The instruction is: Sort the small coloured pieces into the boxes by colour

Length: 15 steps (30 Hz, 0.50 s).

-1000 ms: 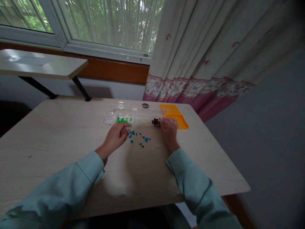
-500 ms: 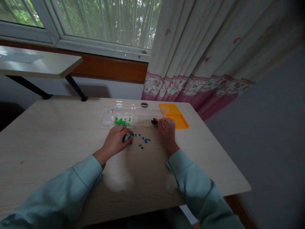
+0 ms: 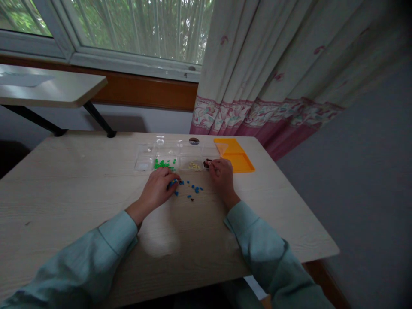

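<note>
On the table, my left hand (image 3: 158, 185) curls down over small blue pieces (image 3: 173, 183), its thumb and fingertips drawn close together. A tiny dark piece shows at those fingertips; what is in the grip is not clear. My right hand (image 3: 222, 174) pinches at the right end of the clear compartment box (image 3: 189, 149), touching or just above a cluster of dark brown pieces (image 3: 206, 163). Anything between its fingertips is too small to make out. Green pieces (image 3: 164, 164) and pale yellow pieces (image 3: 194, 166) lie in other front compartments. More loose blue pieces (image 3: 197, 189) are scattered between my hands.
An orange tray (image 3: 241, 162) lies right of the clear box, beyond my right hand. One dark piece (image 3: 192, 199) sits near the loose blue ones. A raised shelf (image 3: 77, 92) stands at the back left, and a curtain (image 3: 251, 103) hangs behind the table.
My left fingers have shifted slightly over the blue pieces, and the blue-and-yellow patch under them shows less. My right hand has moved slightly left at the brown pieces.
</note>
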{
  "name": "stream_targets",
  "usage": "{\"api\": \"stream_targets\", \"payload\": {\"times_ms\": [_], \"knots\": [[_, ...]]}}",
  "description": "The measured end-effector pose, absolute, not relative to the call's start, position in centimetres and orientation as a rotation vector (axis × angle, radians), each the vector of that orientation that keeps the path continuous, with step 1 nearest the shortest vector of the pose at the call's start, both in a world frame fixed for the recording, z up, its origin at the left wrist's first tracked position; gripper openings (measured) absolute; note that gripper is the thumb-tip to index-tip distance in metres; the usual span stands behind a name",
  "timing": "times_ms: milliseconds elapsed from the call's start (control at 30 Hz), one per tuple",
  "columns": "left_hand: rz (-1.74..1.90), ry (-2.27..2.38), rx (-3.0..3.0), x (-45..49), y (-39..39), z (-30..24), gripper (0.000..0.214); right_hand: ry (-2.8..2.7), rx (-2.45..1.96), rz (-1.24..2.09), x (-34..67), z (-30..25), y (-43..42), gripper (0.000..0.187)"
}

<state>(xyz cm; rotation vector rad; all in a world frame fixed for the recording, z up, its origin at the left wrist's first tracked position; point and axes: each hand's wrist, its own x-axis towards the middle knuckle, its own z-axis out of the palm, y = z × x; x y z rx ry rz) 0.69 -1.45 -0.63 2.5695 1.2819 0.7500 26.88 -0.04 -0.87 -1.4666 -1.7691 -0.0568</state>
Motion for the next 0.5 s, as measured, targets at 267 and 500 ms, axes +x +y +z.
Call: {"api": "stream_targets", "payload": {"times_ms": [267,500], "knots": [[0.742,1.269,2.576,0.52,-1.24,-0.95,0.018,-1.779,-1.457,-0.032,26.96,-0.85,-0.10,0.027],[0.710,1.249,2.571,0.60,-1.06,-1.15,0.016,-1.767,-1.423,-0.032,26.89,-0.94,-0.08,0.027]]}}
